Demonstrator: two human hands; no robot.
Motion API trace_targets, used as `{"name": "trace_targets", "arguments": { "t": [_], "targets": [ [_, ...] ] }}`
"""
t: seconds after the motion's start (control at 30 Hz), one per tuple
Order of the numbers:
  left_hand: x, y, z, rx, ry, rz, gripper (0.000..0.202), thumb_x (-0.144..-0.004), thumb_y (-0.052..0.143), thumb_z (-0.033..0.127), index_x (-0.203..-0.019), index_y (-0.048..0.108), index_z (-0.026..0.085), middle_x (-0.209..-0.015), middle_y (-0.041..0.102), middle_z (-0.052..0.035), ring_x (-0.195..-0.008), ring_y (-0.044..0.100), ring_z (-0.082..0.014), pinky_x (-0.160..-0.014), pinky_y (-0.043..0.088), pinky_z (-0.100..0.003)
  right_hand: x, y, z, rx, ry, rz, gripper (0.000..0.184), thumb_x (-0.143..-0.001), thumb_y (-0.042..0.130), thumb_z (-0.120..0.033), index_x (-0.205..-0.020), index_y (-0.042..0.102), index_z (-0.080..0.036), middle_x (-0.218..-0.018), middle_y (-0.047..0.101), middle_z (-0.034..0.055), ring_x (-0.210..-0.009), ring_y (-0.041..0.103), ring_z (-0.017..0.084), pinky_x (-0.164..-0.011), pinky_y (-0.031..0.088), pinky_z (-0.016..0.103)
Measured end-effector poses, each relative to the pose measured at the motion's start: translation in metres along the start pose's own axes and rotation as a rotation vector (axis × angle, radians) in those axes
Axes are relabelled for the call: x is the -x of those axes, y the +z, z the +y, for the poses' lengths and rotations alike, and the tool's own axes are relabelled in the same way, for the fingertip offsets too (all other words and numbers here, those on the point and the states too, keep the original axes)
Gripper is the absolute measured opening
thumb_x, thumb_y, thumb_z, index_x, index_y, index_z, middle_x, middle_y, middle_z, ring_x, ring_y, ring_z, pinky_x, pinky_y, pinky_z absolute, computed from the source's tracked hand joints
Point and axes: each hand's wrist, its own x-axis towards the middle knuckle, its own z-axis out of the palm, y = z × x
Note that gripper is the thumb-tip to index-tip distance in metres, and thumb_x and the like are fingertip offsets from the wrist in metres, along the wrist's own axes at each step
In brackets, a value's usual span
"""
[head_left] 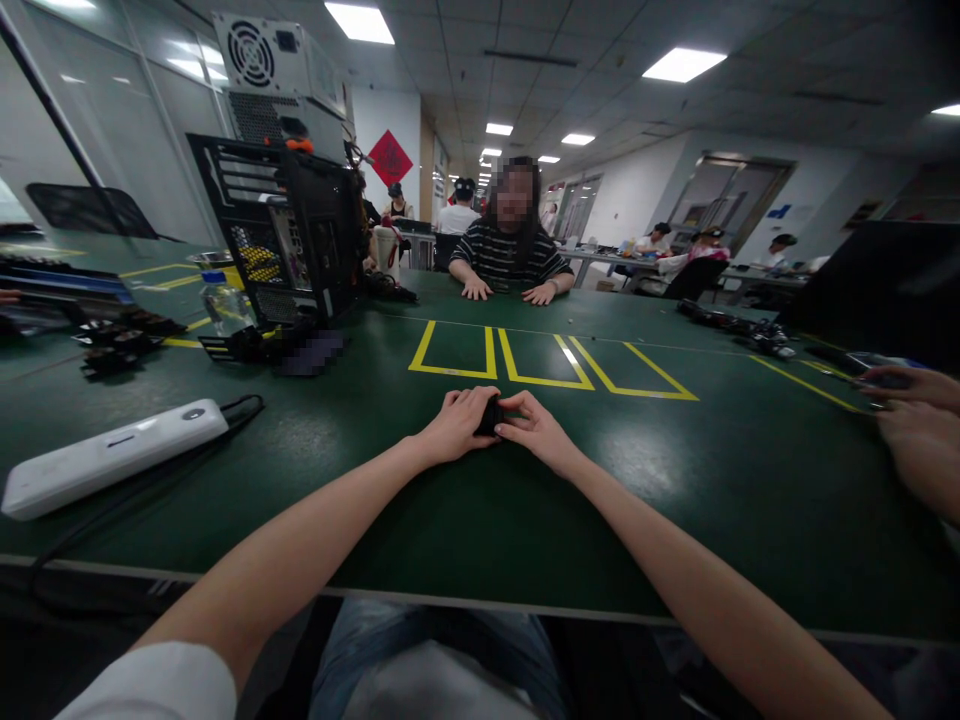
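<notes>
My left hand (459, 424) and my right hand (534, 428) meet on the green table (675, 500), just below the yellow marked boxes (525, 360). Between them sits a small black object (491, 415) that I cannot name. The left fingers curl over its left side and the right fingertips pinch its right side. Most of the object is hidden by my fingers.
An open black computer case (285, 235) with a power supply (277, 60) on top stands at the back left. A white power strip (112, 455) with its cable lies at the left. A person in a striped shirt (510, 260) sits opposite. Another person's hands (911, 420) reach in from the right.
</notes>
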Motion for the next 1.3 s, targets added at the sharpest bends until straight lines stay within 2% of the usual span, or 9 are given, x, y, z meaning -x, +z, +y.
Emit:
{"name": "trace_targets", "arguments": {
  "t": [0.17, 0.3, 0.47, 0.73, 0.97, 1.17, 1.3],
  "targets": [
    [-0.0014, 0.0027, -0.0016, -0.004, -0.013, 0.005, 0.055, -0.069, 0.057, 0.033, -0.114, 0.027, 0.022, -0.112, 0.044, -0.0074, -0.104, 0.042, -0.0237, -0.088, 0.027, -0.041, -0.0014, 0.0021, 0.0011, 0.047, 0.004, 0.064, 0.023, -0.067, 0.058, -0.028, -0.087, 0.048, -0.021, -0.092, 0.052, -0.0002, -0.072, 0.056, 0.01, -0.07, 0.046, 0.029],
    [-0.0013, 0.0029, -0.002, 0.006, -0.01, 0.002, 0.057, -0.069, 0.057, 0.032, -0.115, 0.026, 0.022, -0.114, 0.043, -0.0075, -0.105, 0.042, -0.024, -0.088, 0.027, -0.041, -0.0008, 0.0018, -0.0017, 0.092, 0.011, 0.045, 0.032, -0.069, 0.055, -0.027, -0.099, 0.047, -0.022, -0.101, 0.051, 0.0024, -0.083, 0.055, 0.014, -0.077, 0.044, 0.032],
    [-0.0001, 0.0023, -0.0024, -0.002, 0.001, 0.008, 0.054, -0.069, 0.056, 0.032, -0.114, 0.028, 0.022, -0.112, 0.044, -0.0072, -0.103, 0.043, -0.0236, -0.088, 0.027, -0.041, 0.0007, 0.0003, -0.002, 0.047, 0.013, -0.002, 0.029, -0.068, 0.057, -0.025, -0.095, 0.048, -0.022, -0.101, 0.052, 0.002, -0.09, 0.054, 0.015, -0.083, 0.042, 0.035],
    [-0.0009, 0.0032, -0.0027, -0.008, 0.013, 0.023, 0.056, -0.069, 0.057, 0.034, -0.114, 0.027, 0.021, -0.111, 0.044, -0.007, -0.102, 0.043, -0.0233, -0.087, 0.028, -0.04, -0.0006, 0.0036, 0.0038, -0.001, 0.035, 0.082, 0.019, -0.068, 0.055, -0.033, -0.083, 0.049, -0.022, -0.092, 0.052, -0.0005, -0.076, 0.055, 0.012, -0.07, 0.047, 0.032],
    [0.0002, 0.0011, -0.0016, 0.008, 0.017, 0.004, 0.054, -0.071, 0.054, 0.034, -0.115, 0.026, 0.021, -0.111, 0.044, -0.0072, -0.102, 0.042, -0.0229, -0.088, 0.027, -0.04, -0.0015, 0.0006, 0.0033, 0.063, 0.067, 0.08, 0.031, -0.068, 0.056, -0.032, -0.096, 0.049, -0.021, -0.101, 0.052, 0.0033, -0.084, 0.055, 0.015, -0.077, 0.045, 0.035],
    [-0.0008, 0.0017, -0.0018, -0.003, 0.001, -0.002, 0.054, -0.071, 0.054, 0.036, -0.115, 0.027, 0.021, -0.11, 0.044, -0.0076, -0.102, 0.042, -0.0237, -0.087, 0.027, -0.041, 0.0006, -0.0005, 0.001, -0.047, 0.012, 0.007, 0.03, -0.062, 0.063, -0.023, -0.088, 0.048, -0.021, -0.097, 0.052, -0.0003, -0.09, 0.054, 0.015, -0.082, 0.043, 0.032],
    [-0.0013, 0.0022, -0.0021, -0.003, 0.001, 0.005, 0.054, -0.07, 0.055, 0.036, -0.114, 0.027, 0.021, -0.11, 0.044, -0.0078, -0.102, 0.042, -0.0236, -0.087, 0.027, -0.04, 0.0016, 0.0008, 0.0013, -0.027, -0.005, 0.029, 0.021, -0.067, 0.059, -0.027, -0.084, 0.048, -0.021, -0.089, 0.052, -0.0013, -0.078, 0.056, 0.012, -0.074, 0.045, 0.03]
  ]
}}
